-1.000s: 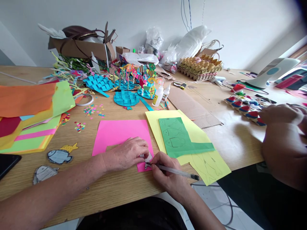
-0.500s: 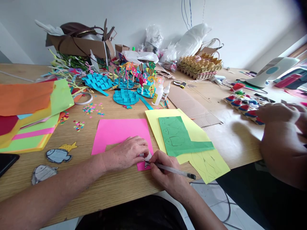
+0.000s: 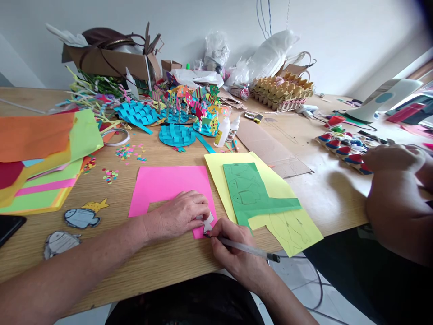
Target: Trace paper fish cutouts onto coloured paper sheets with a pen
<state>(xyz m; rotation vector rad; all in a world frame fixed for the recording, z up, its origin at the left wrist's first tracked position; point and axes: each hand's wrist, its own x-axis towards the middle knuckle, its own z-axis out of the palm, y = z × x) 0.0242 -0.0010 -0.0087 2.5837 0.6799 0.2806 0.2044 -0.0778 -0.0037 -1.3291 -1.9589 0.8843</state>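
My right hand (image 3: 233, 248) grips a pen (image 3: 248, 249), its tip at the lower edge of a small white cutout (image 3: 209, 222) on the pink paper (image 3: 176, 180). The fingertips of my left hand (image 3: 184, 212) press the cutout onto the pink sheet, partly hiding it. Right of my hands lies green paper (image 3: 245, 189) with drawn fish, on top of a yellow sheet (image 3: 277, 180) that also bears pencil drawings. Fish cutouts, two grey (image 3: 81, 217) and one yellow (image 3: 98, 205), rest at the left.
Coloured sheets (image 3: 37, 149) are stacked at the left beside a tape roll (image 3: 116, 136). Blue woven paper (image 3: 177, 135) and glue bottles (image 3: 222, 131) stand behind. Another person's hands (image 3: 394, 158) are at the right by an egg carton (image 3: 348, 153).
The pen's rear end has tilted slightly down and right. More of the white cutout shows between my hands. The green paper's lower part now sits differently, with a strip extending near my right hand.
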